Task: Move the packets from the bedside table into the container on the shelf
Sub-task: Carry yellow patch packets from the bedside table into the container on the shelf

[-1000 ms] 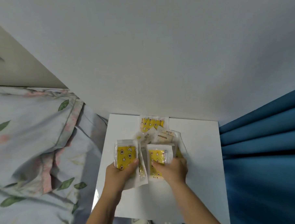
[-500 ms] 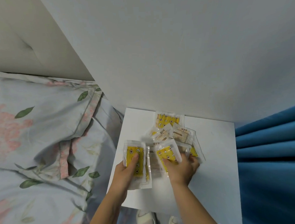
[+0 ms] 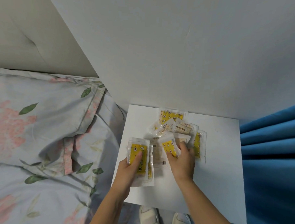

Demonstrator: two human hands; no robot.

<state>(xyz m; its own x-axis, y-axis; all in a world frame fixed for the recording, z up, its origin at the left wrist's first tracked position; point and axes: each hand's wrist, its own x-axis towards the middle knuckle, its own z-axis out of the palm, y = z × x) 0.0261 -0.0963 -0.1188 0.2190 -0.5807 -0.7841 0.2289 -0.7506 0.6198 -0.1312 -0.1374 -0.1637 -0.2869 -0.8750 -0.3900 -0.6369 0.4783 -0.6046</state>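
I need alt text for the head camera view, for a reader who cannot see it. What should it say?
Two bare hands gather yellow-patterned packets on a white bedside table: the left hand holds a small stack, the right hand grips one packet from the loose pile. A floral-covered bed lies left, a blue curtain right.

Yellow star-printed packets (image 3: 171,118) on a white bedside table (image 3: 217,152), pink-flowered, green-leafed bedding (image 3: 42,130), blue curtain (image 3: 273,148).

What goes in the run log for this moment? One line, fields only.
stage: gathering | left hand: holds packet stack | right hand: on packet | pile: on table | container: not in view
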